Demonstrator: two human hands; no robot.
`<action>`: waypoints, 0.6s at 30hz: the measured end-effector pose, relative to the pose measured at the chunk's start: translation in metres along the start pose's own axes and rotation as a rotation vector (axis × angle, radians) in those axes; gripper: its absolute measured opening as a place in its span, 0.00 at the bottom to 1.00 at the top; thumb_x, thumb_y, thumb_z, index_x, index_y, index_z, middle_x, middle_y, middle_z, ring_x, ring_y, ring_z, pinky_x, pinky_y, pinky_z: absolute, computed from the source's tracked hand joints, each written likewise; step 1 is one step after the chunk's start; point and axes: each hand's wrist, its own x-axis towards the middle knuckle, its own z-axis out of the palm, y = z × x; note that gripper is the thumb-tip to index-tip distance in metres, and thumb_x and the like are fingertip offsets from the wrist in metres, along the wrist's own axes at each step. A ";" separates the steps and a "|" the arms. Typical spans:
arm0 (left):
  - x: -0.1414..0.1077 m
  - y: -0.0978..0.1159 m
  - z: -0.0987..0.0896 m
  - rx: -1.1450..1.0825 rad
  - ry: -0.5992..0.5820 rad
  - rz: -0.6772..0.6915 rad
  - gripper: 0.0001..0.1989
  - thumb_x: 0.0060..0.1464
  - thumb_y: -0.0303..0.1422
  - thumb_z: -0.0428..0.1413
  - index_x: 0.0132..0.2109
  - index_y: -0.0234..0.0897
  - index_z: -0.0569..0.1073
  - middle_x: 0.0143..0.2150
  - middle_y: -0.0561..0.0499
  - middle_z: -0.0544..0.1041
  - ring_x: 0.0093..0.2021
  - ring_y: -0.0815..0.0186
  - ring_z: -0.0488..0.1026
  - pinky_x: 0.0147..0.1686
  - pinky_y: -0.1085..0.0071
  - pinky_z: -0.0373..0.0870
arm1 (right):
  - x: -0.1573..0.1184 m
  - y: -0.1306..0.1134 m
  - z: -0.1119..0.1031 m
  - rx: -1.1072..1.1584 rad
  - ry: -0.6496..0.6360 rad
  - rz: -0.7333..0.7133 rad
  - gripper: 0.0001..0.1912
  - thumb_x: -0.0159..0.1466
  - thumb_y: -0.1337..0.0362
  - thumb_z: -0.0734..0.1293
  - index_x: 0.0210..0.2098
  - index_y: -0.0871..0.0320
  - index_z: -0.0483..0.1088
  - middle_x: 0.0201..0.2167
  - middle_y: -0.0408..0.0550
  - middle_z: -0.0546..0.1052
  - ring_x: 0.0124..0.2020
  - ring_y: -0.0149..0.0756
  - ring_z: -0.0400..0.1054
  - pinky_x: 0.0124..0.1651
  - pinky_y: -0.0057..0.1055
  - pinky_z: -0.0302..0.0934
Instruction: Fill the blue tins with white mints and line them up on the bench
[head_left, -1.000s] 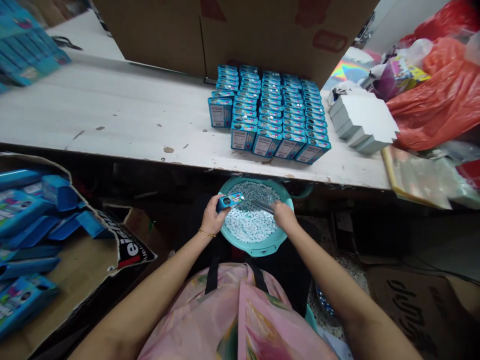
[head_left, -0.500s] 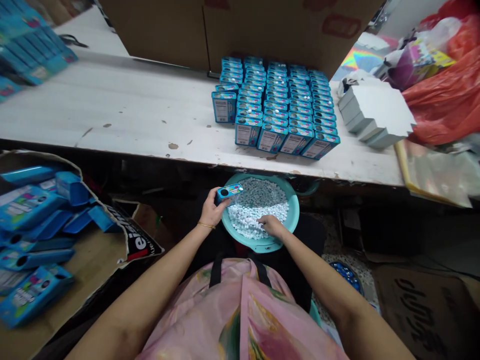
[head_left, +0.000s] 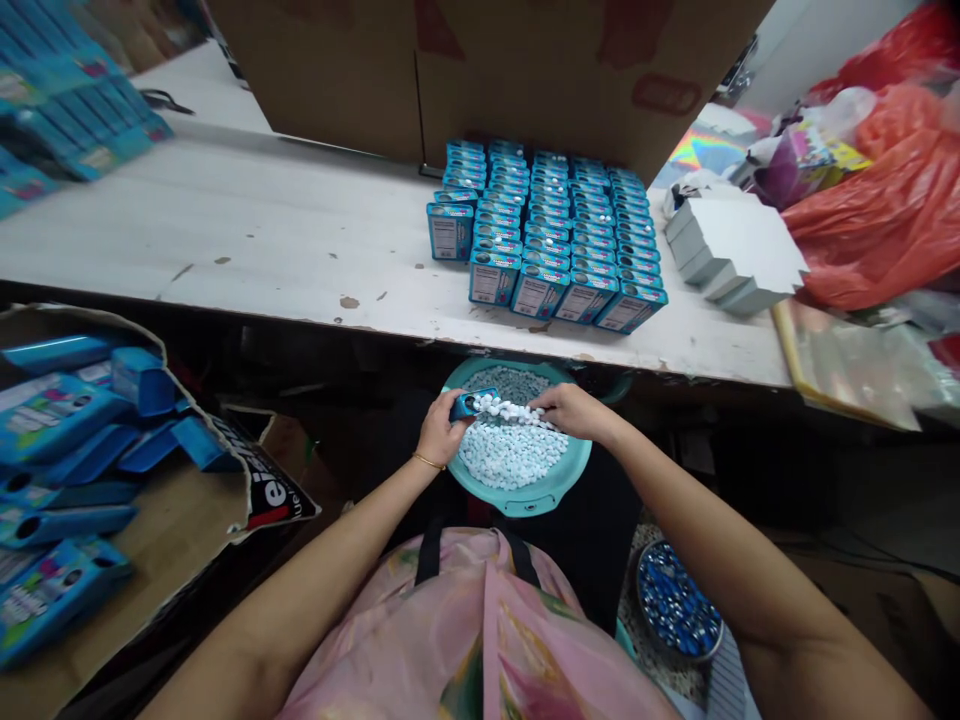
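My left hand (head_left: pixel 440 428) is wrapped round a small blue box (head_left: pixel 466 405) at the left side of a teal basin (head_left: pixel 537 500). Small white pellets (head_left: pixel 517 455) fill much of the basin. My right hand (head_left: pixel 568 408) is closed over the basin's right part, its fingertips at a raised heap of pellets that stretches to the top of the blue box. What it grips under the pellets is hidden.
Rows of upright blue boxes (head_left: pixel 555 240) stand on the white table (head_left: pixel 300 250), beside stacked white cartons (head_left: pixel 735 245). A cardboard box (head_left: pixel 172 530) of blue packs lies at left. Red plastic bags (head_left: pixel 885 210) sit at right, and a bowl of blue pieces (head_left: pixel 679 600) is low right.
My right hand has risen from the pellets, bringing a heap of them up against the blue box. The box in my left hand is now tilted toward it. The camera view has shifted slightly.
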 end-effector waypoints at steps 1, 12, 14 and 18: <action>0.000 0.001 0.001 0.010 -0.012 0.016 0.18 0.45 0.30 0.53 0.46 0.38 0.64 0.44 0.48 0.68 0.45 0.62 0.65 0.47 0.65 0.61 | 0.003 -0.005 -0.004 -0.049 -0.005 -0.012 0.16 0.52 0.70 0.59 0.34 0.55 0.74 0.27 0.41 0.75 0.31 0.30 0.66 0.33 0.22 0.54; 0.000 -0.002 0.008 0.021 -0.050 0.060 0.19 0.45 0.30 0.53 0.47 0.38 0.63 0.45 0.48 0.68 0.46 0.62 0.64 0.47 0.65 0.61 | 0.008 -0.060 -0.027 -0.516 -0.081 0.122 0.17 0.54 0.68 0.58 0.42 0.58 0.70 0.38 0.56 0.73 0.38 0.39 0.67 0.37 0.31 0.58; -0.001 -0.005 0.008 -0.010 -0.038 0.045 0.19 0.45 0.30 0.53 0.47 0.38 0.63 0.45 0.48 0.68 0.46 0.62 0.65 0.47 0.64 0.61 | 0.003 -0.058 -0.029 -0.496 -0.069 0.115 0.16 0.54 0.68 0.58 0.40 0.57 0.71 0.37 0.54 0.74 0.37 0.38 0.67 0.37 0.30 0.57; -0.006 -0.008 -0.001 -0.077 -0.003 0.006 0.19 0.46 0.30 0.54 0.47 0.39 0.63 0.44 0.48 0.68 0.45 0.62 0.65 0.46 0.65 0.62 | -0.020 -0.029 -0.029 -0.380 -0.009 0.110 0.16 0.54 0.69 0.57 0.36 0.52 0.73 0.34 0.45 0.75 0.36 0.33 0.67 0.36 0.23 0.54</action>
